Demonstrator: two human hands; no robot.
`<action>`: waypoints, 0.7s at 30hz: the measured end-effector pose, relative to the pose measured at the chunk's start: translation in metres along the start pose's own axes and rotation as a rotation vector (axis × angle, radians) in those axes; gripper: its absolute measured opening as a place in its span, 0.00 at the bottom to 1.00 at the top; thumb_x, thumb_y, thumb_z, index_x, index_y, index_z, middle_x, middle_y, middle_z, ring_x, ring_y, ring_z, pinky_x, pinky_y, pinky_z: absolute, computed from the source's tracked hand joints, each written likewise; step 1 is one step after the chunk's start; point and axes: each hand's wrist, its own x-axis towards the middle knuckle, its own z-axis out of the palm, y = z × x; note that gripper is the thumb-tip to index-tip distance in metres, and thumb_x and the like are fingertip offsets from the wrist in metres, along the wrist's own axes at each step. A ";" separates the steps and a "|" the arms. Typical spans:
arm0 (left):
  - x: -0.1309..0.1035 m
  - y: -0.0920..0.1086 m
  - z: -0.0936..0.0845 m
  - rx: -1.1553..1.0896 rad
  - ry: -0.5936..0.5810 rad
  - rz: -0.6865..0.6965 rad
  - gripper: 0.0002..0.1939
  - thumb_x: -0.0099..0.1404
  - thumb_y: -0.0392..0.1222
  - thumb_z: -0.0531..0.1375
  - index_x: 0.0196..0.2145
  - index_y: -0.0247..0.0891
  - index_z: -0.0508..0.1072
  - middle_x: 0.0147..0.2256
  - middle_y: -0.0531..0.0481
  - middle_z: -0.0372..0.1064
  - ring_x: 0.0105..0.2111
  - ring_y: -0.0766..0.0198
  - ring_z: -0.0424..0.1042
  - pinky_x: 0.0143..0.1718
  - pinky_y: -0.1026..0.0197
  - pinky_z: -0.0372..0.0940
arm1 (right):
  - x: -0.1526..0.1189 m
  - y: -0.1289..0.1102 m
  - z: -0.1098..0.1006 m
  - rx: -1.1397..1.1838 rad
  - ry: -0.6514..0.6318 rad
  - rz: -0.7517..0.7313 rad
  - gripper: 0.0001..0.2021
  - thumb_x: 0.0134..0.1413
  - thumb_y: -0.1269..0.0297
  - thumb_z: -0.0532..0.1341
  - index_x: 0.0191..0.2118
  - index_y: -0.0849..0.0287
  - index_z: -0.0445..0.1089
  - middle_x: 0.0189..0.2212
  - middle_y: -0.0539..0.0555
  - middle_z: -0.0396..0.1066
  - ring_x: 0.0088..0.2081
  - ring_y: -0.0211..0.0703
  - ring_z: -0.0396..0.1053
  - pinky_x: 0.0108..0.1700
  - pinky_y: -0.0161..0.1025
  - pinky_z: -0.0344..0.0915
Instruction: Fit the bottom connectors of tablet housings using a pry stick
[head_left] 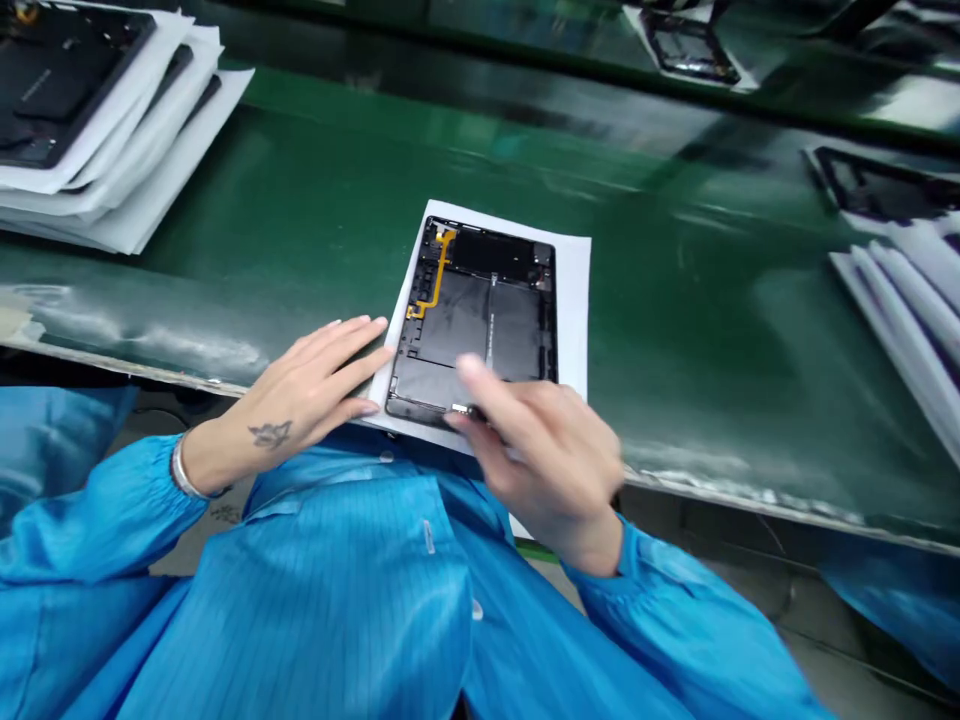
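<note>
No text can be read: the white print along the open black device is too small, and the faint marks on the stacked device are illegible.

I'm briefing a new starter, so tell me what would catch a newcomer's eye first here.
Probably the bright orange strip at the upper left of the opened black device, which lies on white paper mid-picture. Next, the left hand, its fingers spread by the device's left edge. Then the stack of dark panels and paper in the upper left corner.
</note>
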 end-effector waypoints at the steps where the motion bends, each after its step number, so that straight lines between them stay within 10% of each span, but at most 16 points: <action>1: -0.002 0.002 -0.001 0.009 0.014 -0.005 0.25 0.75 0.45 0.54 0.65 0.34 0.61 0.66 0.35 0.57 0.67 0.48 0.57 0.66 0.42 0.60 | -0.003 -0.004 -0.003 0.071 0.085 0.106 0.21 0.64 0.69 0.61 0.61 0.51 0.67 0.29 0.50 0.74 0.26 0.39 0.66 0.30 0.39 0.62; 4: -0.004 0.007 -0.004 0.014 0.051 0.011 0.20 0.75 0.39 0.54 0.62 0.34 0.65 0.62 0.36 0.64 0.64 0.51 0.64 0.63 0.47 0.65 | -0.011 -0.013 -0.009 0.305 0.193 0.298 0.16 0.70 0.60 0.53 0.58 0.50 0.71 0.29 0.52 0.71 0.29 0.41 0.67 0.33 0.42 0.66; 8: 0.000 0.013 -0.003 0.056 0.081 0.130 0.17 0.73 0.34 0.56 0.57 0.33 0.70 0.57 0.37 0.71 0.59 0.52 0.70 0.57 0.51 0.70 | -0.021 -0.012 -0.007 0.348 0.069 0.147 0.26 0.72 0.49 0.44 0.45 0.57 0.77 0.28 0.54 0.69 0.32 0.43 0.68 0.36 0.45 0.66; 14: 0.001 0.013 0.005 0.064 0.100 0.229 0.16 0.71 0.31 0.58 0.55 0.30 0.71 0.55 0.37 0.72 0.58 0.51 0.71 0.56 0.51 0.72 | -0.036 -0.007 0.019 0.308 0.066 -0.153 0.14 0.62 0.70 0.64 0.52 0.68 0.71 0.32 0.57 0.76 0.38 0.45 0.72 0.40 0.43 0.71; 21: -0.002 0.012 0.007 0.043 0.100 0.189 0.16 0.72 0.31 0.56 0.56 0.34 0.70 0.56 0.40 0.72 0.59 0.54 0.70 0.57 0.51 0.72 | -0.046 -0.009 0.020 0.184 0.033 -0.045 0.22 0.60 0.75 0.63 0.59 0.60 0.68 0.35 0.55 0.78 0.39 0.45 0.74 0.42 0.45 0.72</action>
